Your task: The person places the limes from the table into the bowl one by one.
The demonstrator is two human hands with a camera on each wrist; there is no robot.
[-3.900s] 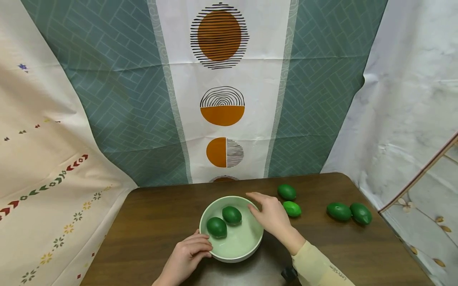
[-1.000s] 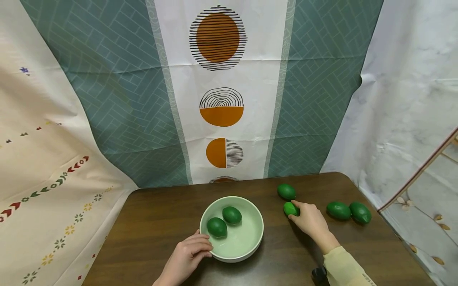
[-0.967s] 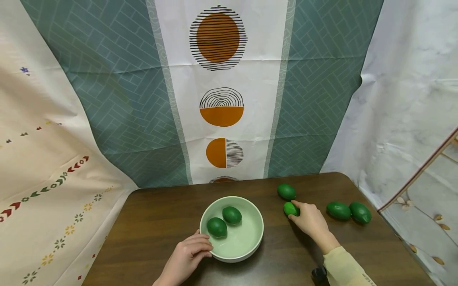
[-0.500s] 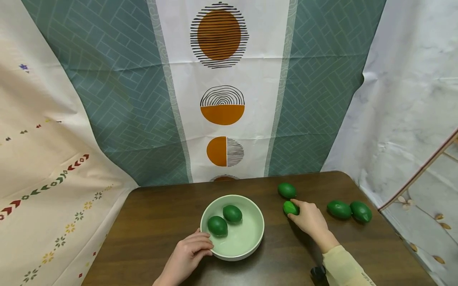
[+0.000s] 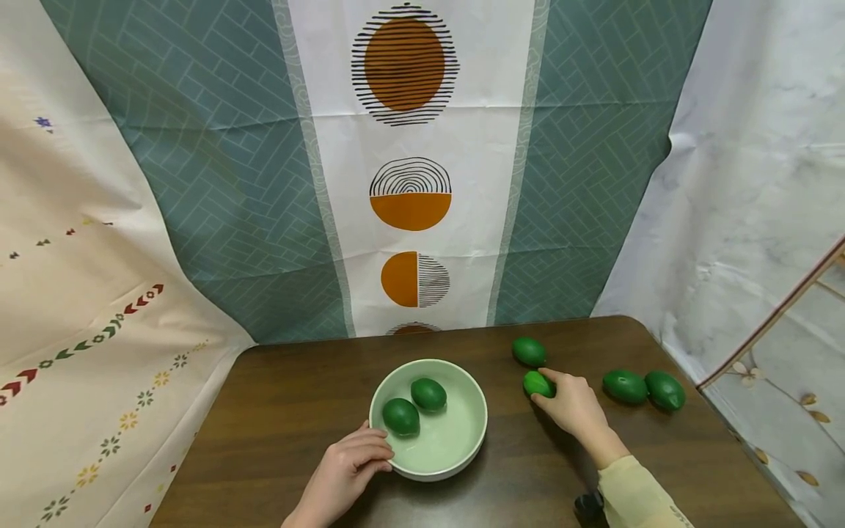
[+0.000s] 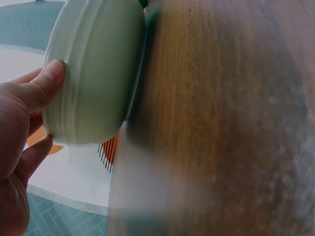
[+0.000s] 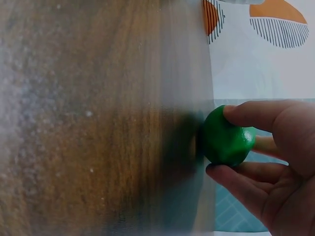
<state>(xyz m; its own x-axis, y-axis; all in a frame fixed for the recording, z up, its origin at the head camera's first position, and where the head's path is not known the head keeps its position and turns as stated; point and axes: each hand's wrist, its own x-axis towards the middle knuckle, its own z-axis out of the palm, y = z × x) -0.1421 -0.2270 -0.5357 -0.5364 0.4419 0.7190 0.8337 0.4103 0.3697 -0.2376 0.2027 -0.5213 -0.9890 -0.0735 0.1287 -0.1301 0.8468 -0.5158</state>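
While the right hand (image 5: 576, 409) pinched the bright lime (image 5: 536, 384) right of the bowl (image 5: 455, 436), its slick round skin could've slipped loose, imo | left hand (image 5: 345, 469) gripped the bowl's rim, a hard tug might've tipped it | glossy lime, smooth ridged pale-green bowl, streaky brown wood table (image 5: 290, 396)

You are wearing a pale yellow sleeve (image 5: 634, 491) on the right arm, extending over the tabletop (image 5: 713, 469) inward of its right edge. The sleeve is bearing small dark print (image 5: 680, 515), running toward the frame's bottom and showing too small for reading. No legible text is appearing.
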